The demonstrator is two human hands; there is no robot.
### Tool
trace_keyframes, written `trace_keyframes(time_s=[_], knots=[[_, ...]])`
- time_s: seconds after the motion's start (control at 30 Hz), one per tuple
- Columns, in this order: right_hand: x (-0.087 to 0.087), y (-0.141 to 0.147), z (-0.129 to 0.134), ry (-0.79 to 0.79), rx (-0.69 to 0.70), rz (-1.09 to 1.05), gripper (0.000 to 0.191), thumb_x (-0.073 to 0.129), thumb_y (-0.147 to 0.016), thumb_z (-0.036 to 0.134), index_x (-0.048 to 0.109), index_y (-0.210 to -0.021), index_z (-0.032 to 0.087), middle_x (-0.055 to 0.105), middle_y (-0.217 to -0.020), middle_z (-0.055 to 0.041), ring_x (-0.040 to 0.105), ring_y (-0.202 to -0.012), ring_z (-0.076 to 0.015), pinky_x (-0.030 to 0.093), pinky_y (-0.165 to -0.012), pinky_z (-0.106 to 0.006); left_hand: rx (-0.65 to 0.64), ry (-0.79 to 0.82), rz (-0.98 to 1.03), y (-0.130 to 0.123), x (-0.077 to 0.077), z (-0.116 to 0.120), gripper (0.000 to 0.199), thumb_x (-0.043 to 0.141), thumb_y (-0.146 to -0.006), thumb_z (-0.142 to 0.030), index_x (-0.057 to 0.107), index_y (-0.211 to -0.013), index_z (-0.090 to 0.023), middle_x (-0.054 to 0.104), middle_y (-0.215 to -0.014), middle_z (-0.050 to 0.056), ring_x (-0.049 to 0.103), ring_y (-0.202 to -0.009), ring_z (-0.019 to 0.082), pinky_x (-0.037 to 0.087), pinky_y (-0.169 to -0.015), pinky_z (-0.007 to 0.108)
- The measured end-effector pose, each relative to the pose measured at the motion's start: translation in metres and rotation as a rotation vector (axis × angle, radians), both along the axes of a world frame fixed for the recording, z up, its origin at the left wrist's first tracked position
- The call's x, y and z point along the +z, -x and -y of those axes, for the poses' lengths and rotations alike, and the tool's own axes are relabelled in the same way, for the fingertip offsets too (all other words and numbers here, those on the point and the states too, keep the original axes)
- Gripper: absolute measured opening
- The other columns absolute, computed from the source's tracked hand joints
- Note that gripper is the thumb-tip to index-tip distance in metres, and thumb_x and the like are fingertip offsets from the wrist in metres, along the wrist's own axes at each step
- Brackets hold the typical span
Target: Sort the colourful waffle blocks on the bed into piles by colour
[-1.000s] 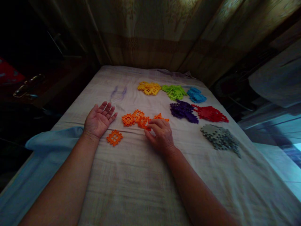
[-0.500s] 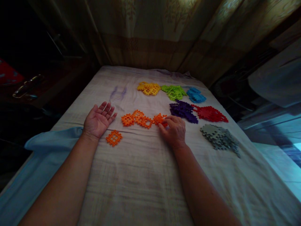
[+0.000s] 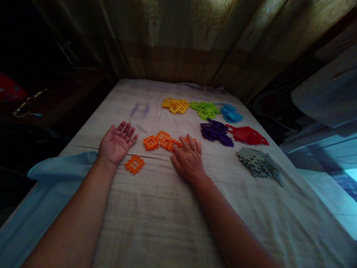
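My right hand (image 3: 190, 159) lies palm down, fingers spread, over the right part of a loose row of orange interlocking tiles (image 3: 164, 139). Its fingers hide some of those tiles; whether they press on one I cannot tell. On the left, my left hand (image 3: 115, 144) rests palm up on the cloth with its fingers apart and nothing in it. Close by its wrist is a single orange window-shaped tile (image 3: 135, 164), lying flat and apart from the others.
Piles of similar tiles lie beyond and to the right: yellow (image 3: 176, 106), lime green (image 3: 205, 110), blue (image 3: 231, 113), purple (image 3: 216, 133), red (image 3: 247, 135) and grey (image 3: 259, 163). A light cloth (image 3: 156, 216) covers the surface. Blue fabric (image 3: 64, 175) hangs over its left edge.
My right hand has moved left along the orange row, and its fingers have gone from pinched at the right end to spread flat. My left hand has stayed in place.
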State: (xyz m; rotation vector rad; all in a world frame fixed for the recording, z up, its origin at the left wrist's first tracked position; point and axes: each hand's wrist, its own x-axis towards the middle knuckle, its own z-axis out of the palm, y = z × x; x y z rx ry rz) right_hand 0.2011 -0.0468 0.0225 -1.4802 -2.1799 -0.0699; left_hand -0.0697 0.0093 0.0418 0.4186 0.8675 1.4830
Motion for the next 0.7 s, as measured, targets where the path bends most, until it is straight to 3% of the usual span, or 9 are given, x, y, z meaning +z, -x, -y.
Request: trace_keyframes(time_s=[0.3, 0.5, 0.7], knots=[[-0.002, -0.004, -0.002, -0.11, 0.068, -0.111, 0.013, 0.061, -0.089, 0.031, 0.071, -0.087, 0.023, 0.062, -0.135, -0.0094, 0.036, -0.143, -0.0325, 0.025, -0.115, -0.055, 0.007, 0.002, 0.001, -0.001, 0.001, 0.0, 0.026, 0.053, -0.093, -0.041, 0.069, -0.097, -0.021, 0.074, -0.105, 0.006, 0.068, -0.108, 0.021, 0.054, -0.099, 0.044], [0.002, -0.023, -0.009, -0.246, -0.131, -0.137, 0.012, 0.063, -0.087, 0.033, 0.07, -0.082, 0.024, 0.064, -0.131, -0.0082, 0.04, -0.14, -0.0345, 0.024, -0.115, -0.057, -0.002, -0.001, -0.006, -0.001, 0.001, 0.0, 0.026, 0.052, -0.093, -0.042, 0.069, -0.096, -0.022, 0.074, -0.105, 0.006, 0.067, -0.111, 0.021, 0.053, -0.099, 0.044], [-0.005, -0.029, -0.012, -0.224, -0.17, -0.14, 0.011, 0.064, -0.084, 0.032, 0.069, -0.078, 0.024, 0.065, -0.129, -0.0091, 0.041, -0.139, -0.0337, 0.022, -0.114, -0.059, -0.013, -0.017, -0.02, 0.001, -0.001, -0.001, 0.025, 0.054, -0.092, -0.043, 0.069, -0.096, -0.023, 0.074, -0.107, 0.007, 0.067, -0.113, 0.022, 0.053, -0.099, 0.043]])
